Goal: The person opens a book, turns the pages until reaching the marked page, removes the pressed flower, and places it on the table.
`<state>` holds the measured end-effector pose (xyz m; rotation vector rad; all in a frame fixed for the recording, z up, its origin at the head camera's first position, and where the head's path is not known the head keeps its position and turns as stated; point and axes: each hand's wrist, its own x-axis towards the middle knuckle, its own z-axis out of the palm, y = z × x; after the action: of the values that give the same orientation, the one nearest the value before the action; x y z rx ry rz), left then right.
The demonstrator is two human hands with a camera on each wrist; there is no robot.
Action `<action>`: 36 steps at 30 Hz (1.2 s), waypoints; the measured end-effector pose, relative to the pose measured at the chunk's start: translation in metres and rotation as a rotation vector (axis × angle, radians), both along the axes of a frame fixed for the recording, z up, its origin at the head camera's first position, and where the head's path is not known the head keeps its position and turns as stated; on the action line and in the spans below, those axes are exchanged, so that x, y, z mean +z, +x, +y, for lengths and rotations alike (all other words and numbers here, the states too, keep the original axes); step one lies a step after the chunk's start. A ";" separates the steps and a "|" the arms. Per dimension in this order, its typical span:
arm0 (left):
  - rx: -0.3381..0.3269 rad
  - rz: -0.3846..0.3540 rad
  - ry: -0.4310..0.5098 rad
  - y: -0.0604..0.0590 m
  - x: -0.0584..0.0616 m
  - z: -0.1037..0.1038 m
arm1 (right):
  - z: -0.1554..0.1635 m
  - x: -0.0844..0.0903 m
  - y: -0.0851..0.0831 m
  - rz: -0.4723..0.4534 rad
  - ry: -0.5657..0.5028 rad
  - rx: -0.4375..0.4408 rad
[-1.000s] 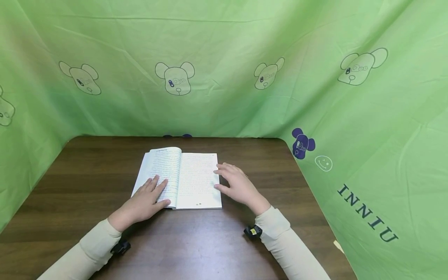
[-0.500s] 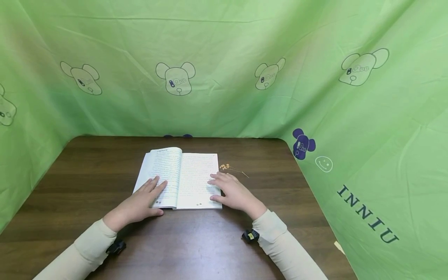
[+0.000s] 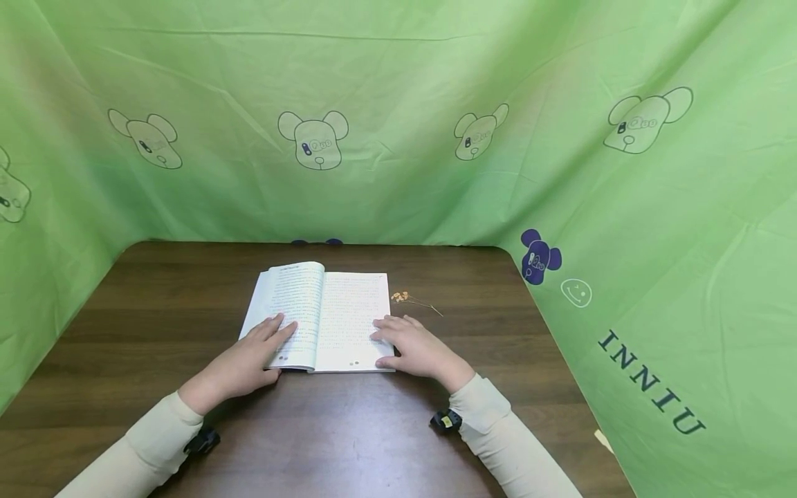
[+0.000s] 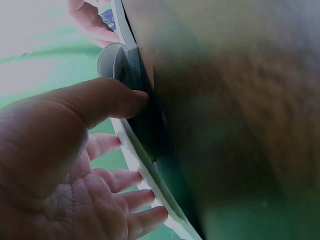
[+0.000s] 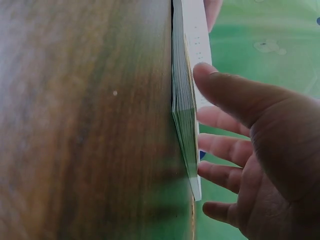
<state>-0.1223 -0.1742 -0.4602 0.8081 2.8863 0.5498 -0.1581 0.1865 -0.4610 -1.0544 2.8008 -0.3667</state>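
An open book (image 3: 320, 315) lies flat near the middle of the brown desk (image 3: 156, 297), spine running near to far, with both pages showing. A small dried sprig (image 3: 411, 299) rests on the bare wood just right of the book's far right corner, touching neither the page nor a hand. Judging from this, the book is opened and pinned down, while the sprig has not been picked up or laid between the pages.

The left hand (image 3: 252, 353) lies palm down on the near part of the left page, fingers straight and slightly spread, pointing far and to the right. In the left wrist view its thumb (image 4: 107, 102) reaches to the page edge where the block of pages meets the desk. The right hand (image 3: 414, 346) lies palm down over the near right edge of the right page, fingers relaxed and apart, their tips on the paper and the heel on the desk; the right wrist view shows the thumb (image 5: 225, 90) alongside the edge of the pages. Neither hand grips anything; both press flat. Both forearms, in pale sleeves (image 3: 504, 436), angle inward from the near edge. Green cloth (image 3: 398, 83) printed with bear heads hangs behind and to both sides of the desk.
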 end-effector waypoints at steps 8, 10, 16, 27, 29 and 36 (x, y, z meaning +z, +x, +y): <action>0.017 0.099 0.024 0.004 -0.002 0.000 | 0.002 0.002 0.002 0.000 0.000 0.000; 0.027 0.105 0.034 0.005 -0.002 -0.001 | 0.002 0.002 0.003 -0.003 -0.001 0.000; 0.065 0.090 0.056 0.006 -0.005 -0.003 | 0.002 0.004 0.004 -0.007 -0.008 -0.006; 0.169 0.088 0.095 0.010 0.002 0.007 | 0.003 0.003 0.002 -0.016 -0.003 -0.007; 0.181 0.093 0.101 0.011 0.005 0.009 | 0.003 0.003 0.001 -0.013 0.004 -0.006; 0.195 0.089 0.123 0.012 0.009 0.017 | 0.002 0.007 -0.001 -0.019 0.015 -0.008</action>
<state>-0.1105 -0.1576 -0.4514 0.5815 3.0598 0.7346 -0.1590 0.1885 -0.4543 -1.0317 2.7871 -0.3535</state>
